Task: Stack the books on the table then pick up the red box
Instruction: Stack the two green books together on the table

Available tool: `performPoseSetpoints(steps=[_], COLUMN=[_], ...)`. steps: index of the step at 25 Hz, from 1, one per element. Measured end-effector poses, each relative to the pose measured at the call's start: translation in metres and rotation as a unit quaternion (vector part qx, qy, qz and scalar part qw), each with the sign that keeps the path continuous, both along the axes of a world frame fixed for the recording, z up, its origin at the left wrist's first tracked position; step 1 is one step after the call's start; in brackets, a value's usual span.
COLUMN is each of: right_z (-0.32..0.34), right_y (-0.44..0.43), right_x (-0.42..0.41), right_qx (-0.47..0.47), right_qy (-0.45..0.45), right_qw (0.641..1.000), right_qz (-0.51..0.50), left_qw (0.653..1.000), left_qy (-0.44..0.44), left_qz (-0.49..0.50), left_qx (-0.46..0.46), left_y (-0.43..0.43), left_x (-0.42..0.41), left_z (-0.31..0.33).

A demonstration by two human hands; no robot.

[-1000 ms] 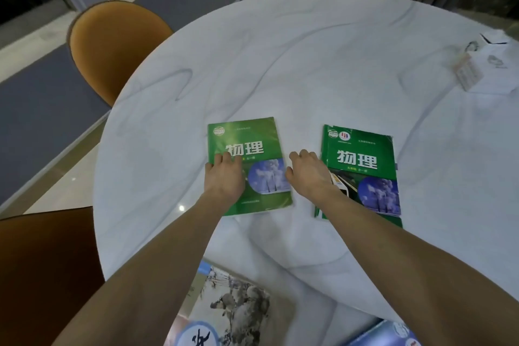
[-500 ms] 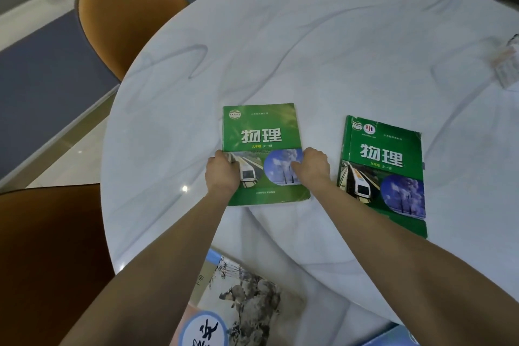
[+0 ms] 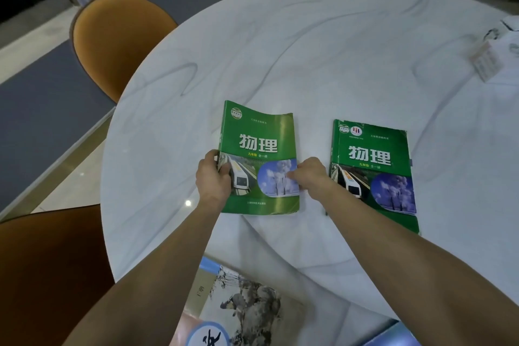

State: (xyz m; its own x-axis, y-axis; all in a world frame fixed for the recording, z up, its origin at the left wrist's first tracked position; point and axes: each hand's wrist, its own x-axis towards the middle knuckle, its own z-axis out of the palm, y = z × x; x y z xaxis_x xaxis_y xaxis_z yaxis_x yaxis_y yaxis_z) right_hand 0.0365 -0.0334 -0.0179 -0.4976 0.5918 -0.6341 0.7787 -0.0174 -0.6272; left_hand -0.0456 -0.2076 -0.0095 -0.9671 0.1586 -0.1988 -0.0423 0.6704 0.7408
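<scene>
A: One big round marble bench (image 3: pixel 323 45) filled the view, orange chairs (image 3: pixel 118 42) tucked around its far and left edges. What was on it?

B: Two green physics books, well apart from each other. The right-hand green stack (image 3: pixel 373 174) lay flat, and it looked like two copies already sitting one on the other. The left green book (image 3: pixel 261 146) was the one in play.

A: And the change?

B: A second before, both palms had been resting flat, one on that cover and one on the bare marble beside it. By this moment they had closed in from either side. The left hand (image 3: pixel 212 181) was curled around the spine edge, thumb on the cover, fingers tucked underneath. The right hand (image 3: pixel 309 177) pinched the opposite edge, thumb on top. The far edge of the book was bowed up off the marble, so the lift had begun.

A: Meaning?

B: I'd judge this was the pick-up for carrying it across onto the right-hand stack. Stacking was only partly done.

A: Anything smaller?

B: An ink-painting book (image 3: pixel 247 306) lay at the near edge, another one to stack, I'd guess. A small pale box (image 3: pixel 486 63) sat far right; its colour was too washed out to call it the red one, so I couldn't place the red box for certain.
</scene>
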Motion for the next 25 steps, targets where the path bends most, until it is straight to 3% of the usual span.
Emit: performPoseSetpoints(steps=[10, 15, 25], right_z=[0.068, 0.084, 0.056], right_y=[0.055, 0.087, 0.14], right_x=[0.055, 0.096, 0.162], right_qx=[0.074, 0.107, 0.117], right_qy=[0.085, 0.085, 0.028], right_qw=[0.992, 0.984, 0.976], right_qz=[-0.058, -0.115, -0.179], left_qw=[0.991, 0.988, 0.98], left_qy=[-0.04, -0.064, -0.126], left_qz=[-0.001, -0.044, -0.089], left_qx=[0.129, 0.135, 0.124], left_y=[0.063, 0.112, 0.178], left_x=[0.032, 0.055, 0.108], left_z=[0.052, 0.054, 0.02])
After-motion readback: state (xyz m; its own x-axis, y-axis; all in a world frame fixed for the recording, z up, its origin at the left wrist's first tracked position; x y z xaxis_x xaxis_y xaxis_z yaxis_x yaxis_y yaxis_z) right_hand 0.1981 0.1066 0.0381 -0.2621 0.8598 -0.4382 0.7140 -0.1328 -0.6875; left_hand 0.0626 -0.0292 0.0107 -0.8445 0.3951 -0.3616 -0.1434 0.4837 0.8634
